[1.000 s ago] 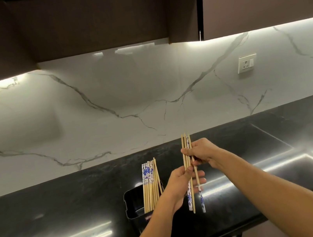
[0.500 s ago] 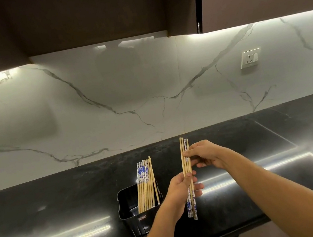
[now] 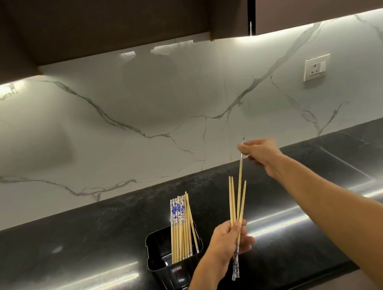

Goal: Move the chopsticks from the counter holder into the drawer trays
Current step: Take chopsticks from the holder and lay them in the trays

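Far left of both hands is the holder (image 3: pixel 152 253), black, on the counter (image 3: pixel 76 250), w/ the leftover sticks (image 3: pixel 181 226) standing in it, leaning a bit, blue-pattern ends up. It's just beside the left hand (image 3: pixel 224 242), on its outer side, not touching afaict. Left hand is curled round a small bundle (image 3: pixel 232 201), plain tips up, patterned ends poking out below the fist. Bundle's long axis is near upright, fanning slightly to the right at the top. Up and to the right, farther from the body, the right hand (image 3: pixel 263 153) pinches the lone stick (image 3: pixel 240 179) near its top end btw thumb and fingers. That stick slants from the right hand down-left toward the left fist. Can't tell if its bottom is free of the bundle or tucked in w/ the others, too thin and blurry there. IMO that's the bit everything hangs on: the stick's axis lines up almost w/ the bundle, so it wants pulling along its length, not sideways. Left hand's way nearer the holder, so prob the one for the next grab. Drawer isn't in view at all, presumably lower down on the near side of the hands.
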